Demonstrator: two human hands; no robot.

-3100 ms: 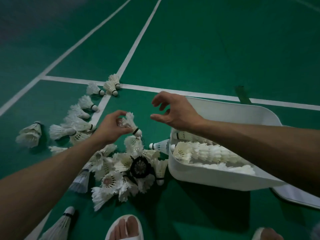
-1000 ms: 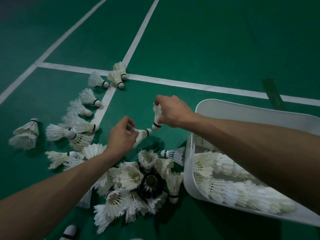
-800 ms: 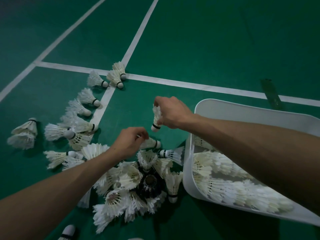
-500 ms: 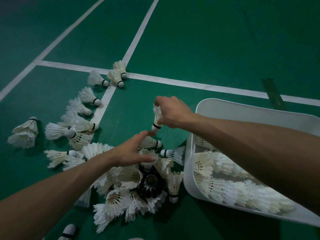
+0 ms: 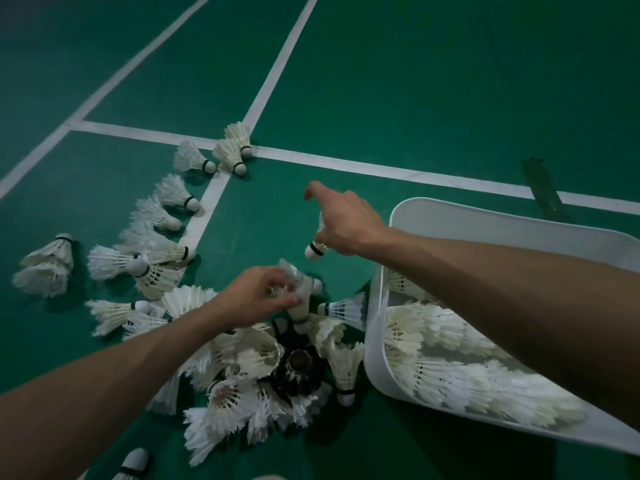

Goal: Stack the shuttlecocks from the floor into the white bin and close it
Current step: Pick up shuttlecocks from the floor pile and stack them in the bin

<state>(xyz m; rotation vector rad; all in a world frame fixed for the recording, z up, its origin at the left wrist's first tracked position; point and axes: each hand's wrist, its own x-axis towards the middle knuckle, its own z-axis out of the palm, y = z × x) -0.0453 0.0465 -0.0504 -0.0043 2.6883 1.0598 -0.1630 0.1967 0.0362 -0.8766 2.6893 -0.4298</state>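
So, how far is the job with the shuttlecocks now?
Done: stacked rows already lie in the white bin. In hand: the right grip holds one shuttlecock cork down, and the left grip pinches another shuttlecock atop the pile beside the bin. Left: that pile, the scattered ones along the white line, and closing the bin, which stands open.

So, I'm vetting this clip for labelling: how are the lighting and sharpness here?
Head view: dim, flat light, darkest at the upper-left floor; no glare; the left hand and the shuttlecock it grips are slightly blurred, as are feathers in the pile near the bottom edge.
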